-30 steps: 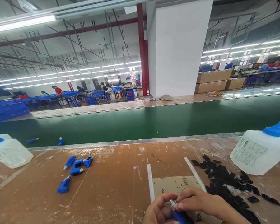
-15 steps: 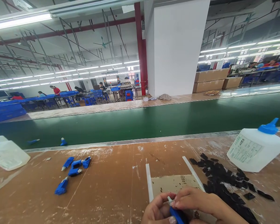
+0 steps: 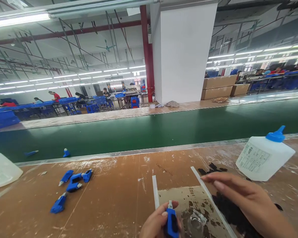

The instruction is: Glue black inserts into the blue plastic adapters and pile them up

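My left hand (image 3: 157,222) is closed around a blue plastic part (image 3: 172,224) with a black patch on its face and a pale tip pointing up. My right hand (image 3: 243,195) hovers over a pile of small black flat pieces (image 3: 227,206), its fingers stretched forward and nothing visible in them. Part of that pile is hidden under the hand. Between the hands, a small clear round dish (image 3: 195,224) sits on a beige, dark-spotted sheet (image 3: 178,195) edged by white strips. Several similar blue parts (image 3: 74,182) lie on the brown table to the left.
A white bottle with a blue spout cap (image 3: 264,157) stands at the right, behind the black pieces. Another translucent bottle (image 3: 3,170) is cut off at the left edge. A green conveyor belt (image 3: 129,132) runs behind the table, carrying two blue parts (image 3: 66,152). Distant people sit at benches.
My right hand has left the blue part and moved right, over the black pieces. My left hand keeps the part, now more upright. The dish has come into sight; the view has shifted slightly.
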The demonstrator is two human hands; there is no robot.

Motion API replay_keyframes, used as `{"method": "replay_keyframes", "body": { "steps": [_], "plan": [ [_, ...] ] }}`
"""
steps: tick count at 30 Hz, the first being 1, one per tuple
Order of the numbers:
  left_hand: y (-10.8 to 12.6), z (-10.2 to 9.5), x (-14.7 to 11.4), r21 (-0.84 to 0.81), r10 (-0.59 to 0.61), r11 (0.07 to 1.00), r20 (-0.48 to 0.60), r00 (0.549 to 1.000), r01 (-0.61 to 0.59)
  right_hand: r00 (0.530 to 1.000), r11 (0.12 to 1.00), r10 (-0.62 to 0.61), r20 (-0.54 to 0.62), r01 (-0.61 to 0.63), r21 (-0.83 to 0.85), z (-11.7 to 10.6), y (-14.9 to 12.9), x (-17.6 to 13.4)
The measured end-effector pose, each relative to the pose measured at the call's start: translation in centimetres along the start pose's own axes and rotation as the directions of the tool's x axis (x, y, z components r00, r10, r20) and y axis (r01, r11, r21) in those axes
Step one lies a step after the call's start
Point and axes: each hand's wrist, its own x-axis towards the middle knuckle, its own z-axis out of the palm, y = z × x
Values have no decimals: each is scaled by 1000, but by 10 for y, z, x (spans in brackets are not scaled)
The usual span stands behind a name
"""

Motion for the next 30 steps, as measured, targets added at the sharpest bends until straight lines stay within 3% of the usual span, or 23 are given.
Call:
{"method": "replay_keyframes", "body": {
  "steps": [2, 4, 5, 8, 10, 15, 20, 22, 26, 30],
  "plan": [
    [6, 3, -2, -32, -28, 999, -70, 997, 26, 966, 986, 140, -219, -115, 122, -13, 11, 11],
    [10, 5, -2, -12, -6, 1000, -106, 994, 5, 929, 970, 224, -294, -184, 159, -23, 20, 20],
    [12, 5, -2, 22, 27, 999, -110, 994, -25, 933, 974, 223, -283, -204, 93, -26, 24, 25],
    [14, 4, -1, 182, 119, 978, -108, 987, -98, 975, 961, 108, -194, -153, -232, -26, 34, 34],
    [16, 2, -1, 274, 128, 957, -117, 985, -92, 991, 930, 47, -129, -91, -357, -20, 41, 37],
    [32, 0, -2, 387, 194, 913, -141, 971, -126, 998, 880, -59, 30, 66, -469, -3, 63, 43],
    [57, -12, 4, 523, 327, 835, -226, 917, -169, 972, 816, -100, 212, 202, -541, 4, 78, 51],
    [67, -22, 8, 632, 393, 756, -229, 891, -171, 961, 793, -90, 260, 228, -566, 4, 81, 55],
    [84, -44, 14, 911, 552, 403, -166, 818, -87, 939, 749, -56, 340, 265, -607, 3, 78, 60],
    [96, -60, 18, 984, 675, 179, -106, 730, -22, 932, 701, -1, 362, 259, -665, 4, 69, 62]
  ]
}}
